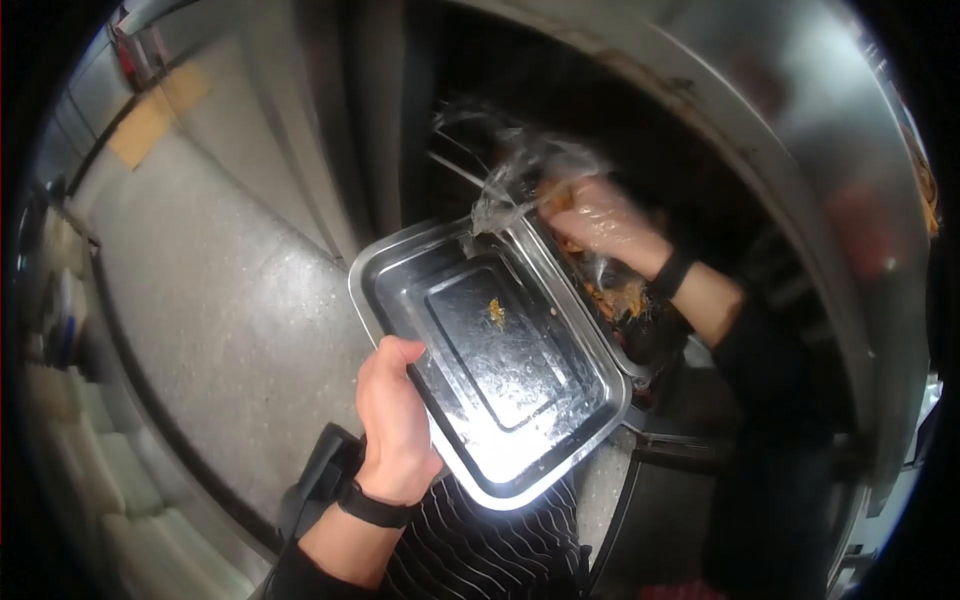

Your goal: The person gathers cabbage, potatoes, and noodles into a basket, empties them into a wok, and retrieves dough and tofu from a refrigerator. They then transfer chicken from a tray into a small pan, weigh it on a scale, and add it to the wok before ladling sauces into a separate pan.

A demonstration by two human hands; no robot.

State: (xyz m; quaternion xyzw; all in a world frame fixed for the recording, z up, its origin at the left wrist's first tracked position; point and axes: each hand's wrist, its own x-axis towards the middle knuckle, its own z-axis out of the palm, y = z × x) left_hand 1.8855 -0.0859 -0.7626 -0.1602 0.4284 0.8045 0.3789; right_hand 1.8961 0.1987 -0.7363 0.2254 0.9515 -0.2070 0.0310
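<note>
My left hand [393, 420] comes up from seven o'clock, its forearm slanting towards the middle of the view, and it is closed on the near left edge of a rectangular stainless-steel tray [480, 350]; whether this is a shallow tray or a lid I cannot tell. My thumb lies over the rim, pointing towards two o'clock, while my fingers go out of sight beneath the metal. The tray sits at the middle of the view, with its long sides running from about eleven towards five o'clock, and a small orange food scrap [496, 312] lies on its inner panel. My right hand [600, 218] is at one o'clock, beyond the tray's far right edge, its forearm coming in from three o'clock. The back of that hand faces up, and its fingers are bent and blurred within clear plastic [535, 165]; I cannot tell if the plastic is a glove or a bag, nor whether the fingers grip anything. Orange food strips [615, 300] show just below this hand, along the tray's right side. Each wrist wears a black band, the left wristband [378, 507] at seven o'clock and the right wristband [672, 272] at two. My striped apron [480, 550] shows at six o'clock, and the speckled grey floor [250, 330] spreads out at nine.
</note>
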